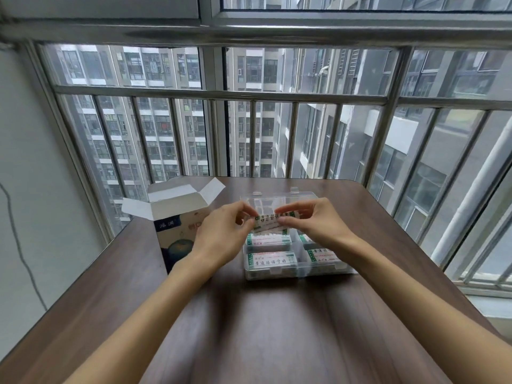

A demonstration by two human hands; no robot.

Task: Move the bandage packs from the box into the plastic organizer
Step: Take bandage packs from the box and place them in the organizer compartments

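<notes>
Both hands are holding one bandage pack (270,221) in the air over the plastic organizer (293,270), at roughly 12 o'clock from the frame centre. The pack is a flat white paper strip with green edging and dark Chinese print; the characters on it are blurring too much to read. The left hand (224,234) is pinching the pack's left end between thumb and curled fingertips, wrist angling in from 7 o'clock. The right hand (315,220) is pinching the right end, index finger stretching along the top edge, thumb pressing underneath, forearm coming in from 5 o'clock. The organizer is a clear rigid plastic case with dividers, lid (263,202) standing open at the far side; more packs (273,260) are lying flat in its near compartments, and the nearest left one is showing dark brush-style Chinese lettering with a red line above, only partly legible. The box (177,231) is standing upright at 9 o'clock of the organizer, just beside it, partly hiding behind the left hand; it is white cardboard with top flaps folding open, a dark blue label with two pale Chinese characters, and a dark round graphic lower down. Everything is sitting on a dark brown wood-grain tabletop (263,328) with rounded corners. Steel window bars (221,94) and high-rise blocks are filling the background at 12 o'clock.
</notes>
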